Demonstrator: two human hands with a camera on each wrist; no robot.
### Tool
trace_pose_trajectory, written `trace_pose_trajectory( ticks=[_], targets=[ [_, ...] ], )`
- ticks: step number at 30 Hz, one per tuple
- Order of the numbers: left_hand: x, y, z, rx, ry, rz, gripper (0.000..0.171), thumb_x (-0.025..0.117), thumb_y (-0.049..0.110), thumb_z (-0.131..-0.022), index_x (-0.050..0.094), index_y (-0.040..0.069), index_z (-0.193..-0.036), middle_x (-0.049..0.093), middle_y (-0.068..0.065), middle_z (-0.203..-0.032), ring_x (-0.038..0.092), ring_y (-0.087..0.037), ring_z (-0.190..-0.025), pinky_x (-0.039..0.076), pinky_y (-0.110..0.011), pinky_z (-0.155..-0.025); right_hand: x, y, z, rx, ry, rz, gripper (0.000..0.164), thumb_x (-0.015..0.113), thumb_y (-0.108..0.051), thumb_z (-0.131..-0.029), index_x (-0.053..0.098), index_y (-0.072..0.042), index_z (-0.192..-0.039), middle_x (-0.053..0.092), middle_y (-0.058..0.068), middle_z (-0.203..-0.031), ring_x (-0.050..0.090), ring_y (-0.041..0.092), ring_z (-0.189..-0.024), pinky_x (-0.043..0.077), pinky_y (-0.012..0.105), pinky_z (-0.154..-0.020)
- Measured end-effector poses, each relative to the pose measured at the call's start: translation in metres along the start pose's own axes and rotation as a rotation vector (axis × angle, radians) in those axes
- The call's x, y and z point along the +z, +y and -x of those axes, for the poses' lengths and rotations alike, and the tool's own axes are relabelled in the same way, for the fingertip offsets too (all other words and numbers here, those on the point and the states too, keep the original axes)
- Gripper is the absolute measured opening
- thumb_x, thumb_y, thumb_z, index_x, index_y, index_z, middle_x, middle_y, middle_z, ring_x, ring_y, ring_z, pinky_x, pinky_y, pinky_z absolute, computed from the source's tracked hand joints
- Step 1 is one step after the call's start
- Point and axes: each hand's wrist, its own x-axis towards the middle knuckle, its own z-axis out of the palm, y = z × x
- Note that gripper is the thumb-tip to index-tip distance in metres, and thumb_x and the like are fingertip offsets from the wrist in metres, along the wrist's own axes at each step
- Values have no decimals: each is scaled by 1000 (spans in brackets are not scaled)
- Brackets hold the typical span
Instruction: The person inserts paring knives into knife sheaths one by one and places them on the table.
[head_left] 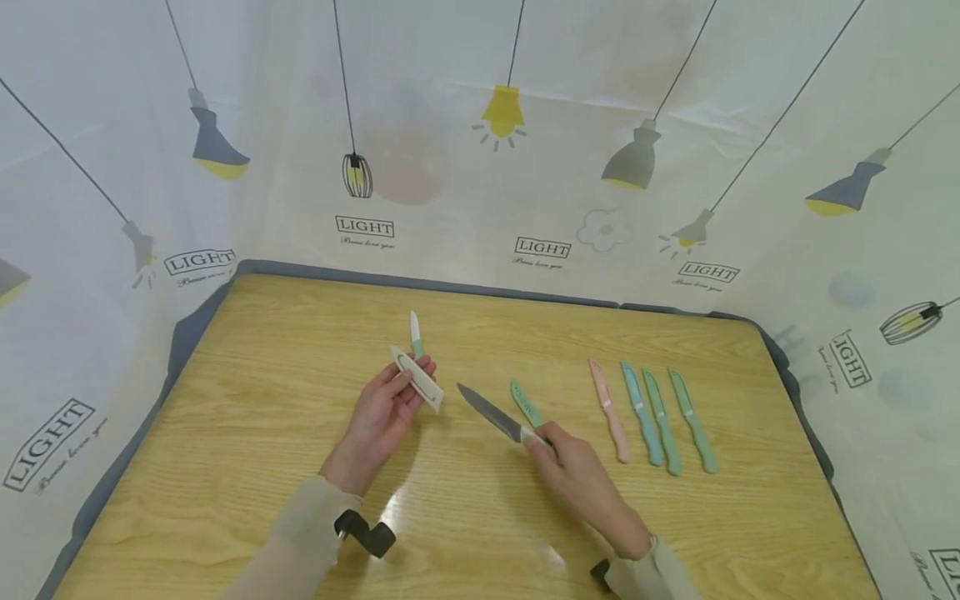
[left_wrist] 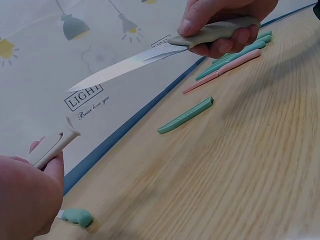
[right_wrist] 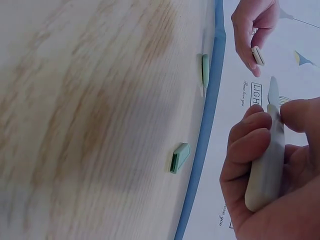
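Note:
My left hand (head_left: 378, 417) holds a whitish knife sheath (head_left: 422, 382) between thumb and fingers, its open end toward the right. In my right hand (head_left: 581, 475) is a knife, gripped by its whitish handle (left_wrist: 217, 32). The bare blade (head_left: 491, 410) points up and left toward the sheath, with a gap between them. A small green-handled knife (head_left: 417, 346) with a bare white blade lies on the table just beyond my left hand. Beyond my right hand lies a loose green sheath (head_left: 525, 402), its open end showing in the right wrist view.
Several sheathed knives lie in a row on the right of the wooden table (head_left: 247, 400): a pink one (head_left: 607, 408), a blue one (head_left: 641, 412) and green ones (head_left: 692, 419). A lamp-print curtain (head_left: 465, 208) surrounds the table's back and sides.

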Motion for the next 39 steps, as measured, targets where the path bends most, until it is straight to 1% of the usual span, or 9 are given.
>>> trace_pose_trajectory(
  ticks=[5,10,20,23,28,33,35,36,39],
  targets=[
    [1,-2,0,-1,12,30,49,34,4,-105,20,-2,-151,66,-11,-117,53,-24,-123,44,-32,-103,1,4,2,-61,7,18,30,46,-34,-102,64,-11,-98,39,-13,-55,31,-2,-43,27,14,-37],
    [2,-4,0,-11,18,54,49,34,5,-105,18,-1,-151,59,-15,-129,53,-24,-123,44,-32,-103,1,5,3,-69,17,34,28,47,-35,-101,64,-14,-95,39,-14,-56,30,-2,-43,27,14,-37],
    [5,-7,-1,-21,24,63,45,34,4,-104,22,0,-147,63,-13,-123,53,-25,-123,43,-33,-104,3,6,2,-82,4,48,23,49,-33,-101,62,-17,-92,38,-15,-55,28,-3,-43,26,14,-37],
    [5,-8,-1,-23,23,66,46,34,3,-104,21,-1,-149,62,-14,-125,53,-25,-123,44,-33,-103,3,6,2,-84,2,42,24,49,-34,-101,63,-16,-91,38,-14,-55,29,-3,-43,26,14,-37],
    [6,-9,0,-23,14,59,47,34,3,-104,20,-1,-149,65,-12,-118,52,-26,-124,44,-32,-103,3,4,3,-83,-6,27,28,48,-34,-101,63,-13,-91,38,-14,-55,29,-3,-42,25,14,-37],
    [6,-10,2,-20,1,60,47,33,3,-104,20,-1,-149,64,-13,-120,51,-26,-125,43,-32,-104,3,4,3,-76,-8,31,29,47,-35,-101,64,-13,-91,38,-13,-54,28,-3,-41,24,14,-36],
    [6,-10,2,-16,-8,61,45,34,3,-104,23,-1,-147,63,-14,-122,51,-26,-124,43,-33,-104,3,4,3,-74,-7,38,29,47,-35,-101,64,-14,-92,38,-14,-54,28,-3,-41,24,14,-35],
    [6,-10,1,-13,-16,59,43,35,3,-104,26,0,-146,65,-13,-118,52,-26,-124,42,-34,-104,3,3,3,-74,-6,42,28,47,-35,-101,64,-14,-92,38,-14,-54,28,-3,-41,24,14,-35],
    [6,-11,1,3,-28,32,39,38,3,-103,32,0,-142,62,-16,-124,55,-26,-121,42,-36,-104,2,3,3,-72,-5,56,27,47,-35,-101,64,-14,-93,39,-14,-53,30,-3,-40,25,13,-35]
  ],
)
